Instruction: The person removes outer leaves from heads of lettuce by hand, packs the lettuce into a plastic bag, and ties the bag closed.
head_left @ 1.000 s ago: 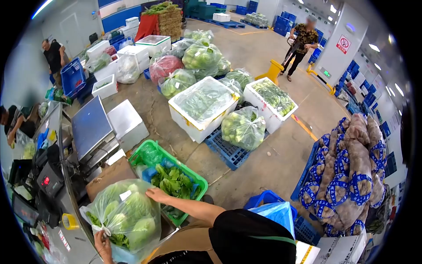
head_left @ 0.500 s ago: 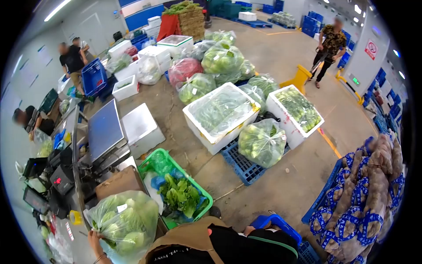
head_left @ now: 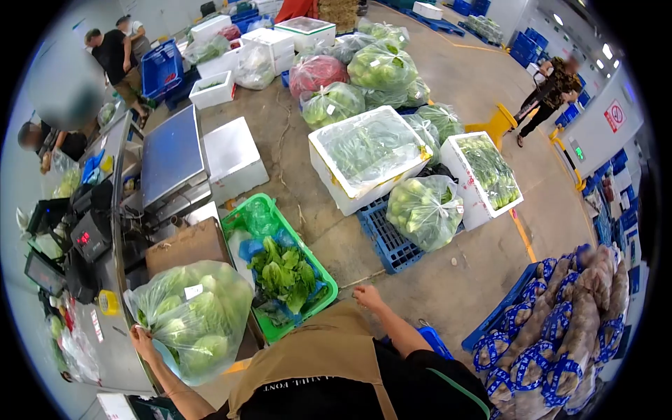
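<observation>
My left hand is closed around the gathered neck of a clear plastic bag of pale green vegetable heads. A white label sticks to the bag, which sits at the edge of the metal counter. Held out over the floor in front of my apron, my right hand has loosely bent fingers and nothing visible in it. Nearest to it is a green crate containing dark leafy greens and blue plastic.
Left stand a scale with a blue platform, a red-digit display and yellow tape. Ahead, foam boxes and bagged vegetables rest on a blue pallet. Netted sacks lie right. A person stands by a yellow cart.
My right hand has come into view from below, reaching forward past the apron. The left hand keeps its hold on the bag, which has shifted slightly. The camera view has tilted down.
</observation>
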Demonstrator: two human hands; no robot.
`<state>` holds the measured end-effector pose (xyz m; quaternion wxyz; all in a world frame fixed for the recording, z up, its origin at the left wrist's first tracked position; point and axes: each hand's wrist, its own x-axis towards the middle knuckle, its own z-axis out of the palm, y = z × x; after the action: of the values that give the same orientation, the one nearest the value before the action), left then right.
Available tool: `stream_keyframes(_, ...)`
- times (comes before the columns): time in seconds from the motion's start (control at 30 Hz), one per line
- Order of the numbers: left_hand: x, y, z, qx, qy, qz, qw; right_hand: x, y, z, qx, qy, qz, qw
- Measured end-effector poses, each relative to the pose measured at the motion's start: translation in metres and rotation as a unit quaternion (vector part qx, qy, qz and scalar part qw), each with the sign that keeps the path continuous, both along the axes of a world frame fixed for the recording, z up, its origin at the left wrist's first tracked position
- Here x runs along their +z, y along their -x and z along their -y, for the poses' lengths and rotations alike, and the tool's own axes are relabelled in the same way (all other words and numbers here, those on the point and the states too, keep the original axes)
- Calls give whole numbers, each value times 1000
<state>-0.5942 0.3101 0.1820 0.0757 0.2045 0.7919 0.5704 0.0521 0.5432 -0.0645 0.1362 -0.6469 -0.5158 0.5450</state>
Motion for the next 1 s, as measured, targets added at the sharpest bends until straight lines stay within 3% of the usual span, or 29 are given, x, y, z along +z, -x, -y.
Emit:
stream_keyframes(0.07,8,-24,0,10,-49,-17,999,51,14,-24,29,6,5,1000)
stream_keyframes(0.17,34,-51,-10,21,-47,1,999,26,39,-57,221,-158,60,961)
stream_keyframes(0.2,41,-57,-13,17,-41,-2,999,24,49,-67,244,-105,39,963)
stream_keyframes(0.3,73,-95,-27,-28,-12,-1,1000,95,106,-95,282,62,-30,957)
stream_keyframes(0.4,104,-156,-65,-47,-25,26,998,86,161,-108,272,232,-105,928)
stream_keyframes(0.63,150,-314,-235,-113,-43,153,981,33,207,-147,75,542,-221,808)
stream_keyframes(0.67,153,-330,-259,-105,-47,167,979,-9,206,-150,57,557,-246,791)
stream_keyframes(0.73,152,-356,-296,-80,-12,178,981,-7,159,-188,-4,522,-466,714)
stream_keyframes(0.8,144,-374,-326,-68,-9,226,972,-16,125,-238,-78,544,-444,708)
stream_keyframes(0.9,118,-389,-363,-40,-32,262,964,-24,78,-308,-143,475,-433,753)
stream_keyframes(1.0,99,-395,-403,-29,-64,310,948,17,50,-383,-194,408,-401,797)
